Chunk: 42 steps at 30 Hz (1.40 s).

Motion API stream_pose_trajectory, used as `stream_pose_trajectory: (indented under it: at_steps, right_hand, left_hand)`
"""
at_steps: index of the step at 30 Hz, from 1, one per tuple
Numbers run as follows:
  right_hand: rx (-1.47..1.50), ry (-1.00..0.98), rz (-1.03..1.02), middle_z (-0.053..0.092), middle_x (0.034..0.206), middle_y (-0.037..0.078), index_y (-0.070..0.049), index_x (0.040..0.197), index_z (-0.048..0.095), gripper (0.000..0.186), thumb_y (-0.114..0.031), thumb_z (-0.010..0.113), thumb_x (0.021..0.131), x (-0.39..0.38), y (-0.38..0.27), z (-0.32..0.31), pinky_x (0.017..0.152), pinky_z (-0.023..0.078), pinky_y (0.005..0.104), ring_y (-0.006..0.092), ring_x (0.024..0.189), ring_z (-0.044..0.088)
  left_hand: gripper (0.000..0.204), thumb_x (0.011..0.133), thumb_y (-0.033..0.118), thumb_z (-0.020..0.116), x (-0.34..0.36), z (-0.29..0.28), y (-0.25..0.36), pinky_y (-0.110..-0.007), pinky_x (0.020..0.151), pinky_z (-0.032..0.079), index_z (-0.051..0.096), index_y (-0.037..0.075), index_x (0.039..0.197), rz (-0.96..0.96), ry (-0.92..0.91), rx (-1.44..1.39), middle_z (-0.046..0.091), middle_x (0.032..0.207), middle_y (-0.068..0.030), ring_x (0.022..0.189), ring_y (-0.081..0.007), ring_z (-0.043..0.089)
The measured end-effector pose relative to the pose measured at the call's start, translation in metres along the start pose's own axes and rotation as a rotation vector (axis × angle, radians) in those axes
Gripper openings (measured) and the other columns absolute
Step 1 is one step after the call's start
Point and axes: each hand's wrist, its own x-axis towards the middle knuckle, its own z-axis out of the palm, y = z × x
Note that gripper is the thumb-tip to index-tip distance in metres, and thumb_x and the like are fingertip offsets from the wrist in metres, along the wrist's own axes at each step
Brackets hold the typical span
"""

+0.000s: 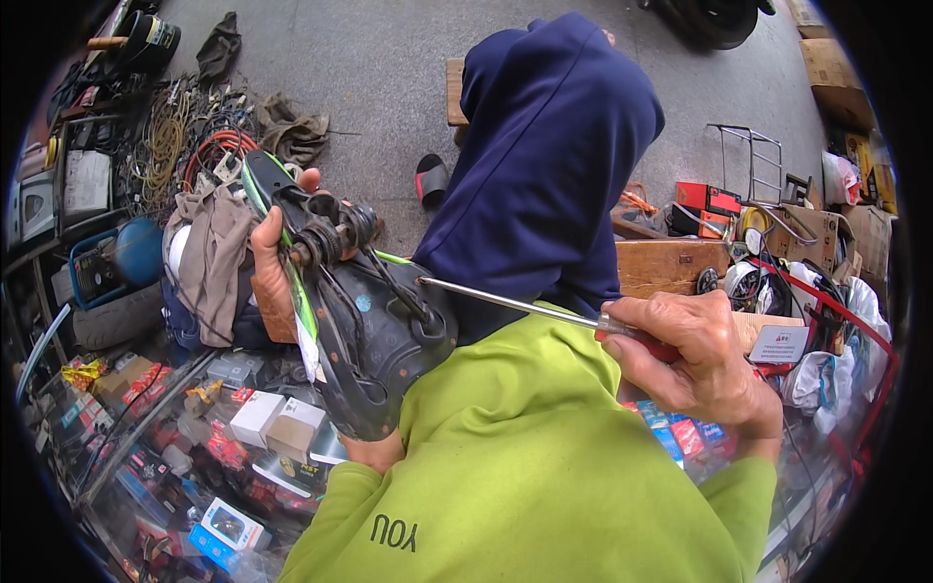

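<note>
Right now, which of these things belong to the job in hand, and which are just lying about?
In the job:
- black saddle, held by the left grip
- screwdriver, in the right grip, its tip at the saddle

Seemingly just lying about:
- taupe cloth, on the left
- white box, lower left
- red box, on the right
- cardboard box, upper right

The saddle (374, 355) is in the left hand (273, 277), to the left of the legs (544, 146), and the screwdriver (525, 300) extends from the right hand (685, 350) leftward to this saddle, while boxes (258, 418) lie at near left, cables (167, 146) farther ahead there, and cartons (838, 83) at far right.
</note>
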Motion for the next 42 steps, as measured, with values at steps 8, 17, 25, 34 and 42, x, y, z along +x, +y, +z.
stream_pose_trajectory:
  at_steps: [8, 17, 25, 34, 42]
  right_hand:
    - [-0.333, -0.041, -0.245, 0.051, 0.058, 0.004, 0.000, 0.104, 0.068, 0.032, -0.009, 0.079, 0.077, 0.003, -0.007, -0.011, 0.041, 0.042, 0.0337, 0.0188, 0.048, 0.057]
    - [-0.432, 0.005, -0.305, 0.045, 0.059, 0.001, -0.003, 0.109, 0.068, 0.035, -0.011, 0.080, 0.077, -0.001, -0.010, -0.013, 0.040, 0.038, 0.0326, 0.0163, 0.047, 0.052]
    - [-0.131, 0.009, -0.217, 0.060, 0.066, 0.007, -0.003, 0.106, 0.072, 0.034, -0.005, 0.080, 0.074, 0.010, 0.024, -0.012, 0.047, 0.044, 0.0341, 0.0219, 0.054, 0.059]
    - [0.015, -0.031, -0.140, 0.061, 0.068, 0.008, -0.002, 0.105, 0.074, 0.031, -0.006, 0.080, 0.075, 0.016, 0.051, -0.011, 0.052, 0.045, 0.0334, 0.0222, 0.057, 0.059]
    - [-0.234, 0.066, -0.306, 0.060, 0.068, 0.006, -0.007, 0.104, 0.075, 0.033, -0.009, 0.080, 0.071, 0.019, 0.048, -0.014, 0.051, 0.046, 0.0329, 0.0193, 0.060, 0.059]
  left_hand:
    - [0.052, 0.094, 0.034, 0.058, -0.001, 0.028, -0.008, -0.030, 0.065, 0.056, 0.048, -0.003, 0.130, 0.106, 0.198, 0.107, 0.060, 0.090, -0.0088, 0.070, -0.0168, 0.062]
    - [0.058, 0.094, 0.034, 0.060, 0.007, 0.009, -0.005, -0.036, 0.079, 0.057, 0.044, -0.002, 0.136, 0.029, 0.027, 0.030, 0.057, 0.105, -0.0128, 0.103, -0.0279, 0.056]
    - [0.052, 0.095, 0.033, 0.058, 0.004, 0.007, -0.010, -0.036, 0.074, 0.057, 0.046, -0.003, 0.130, 0.037, 0.023, -0.041, 0.059, 0.095, -0.0111, 0.087, -0.0225, 0.062]
    - [0.058, 0.094, 0.036, 0.058, 0.011, -0.005, -0.014, -0.031, 0.065, 0.051, 0.044, -0.004, 0.133, 0.014, -0.086, -0.121, 0.055, 0.096, -0.0099, 0.082, -0.0209, 0.055]
    - [0.057, 0.094, 0.035, 0.058, 0.011, 0.000, -0.016, -0.032, 0.066, 0.052, 0.045, -0.004, 0.133, 0.029, -0.071, -0.091, 0.057, 0.094, -0.0102, 0.082, -0.0203, 0.057]
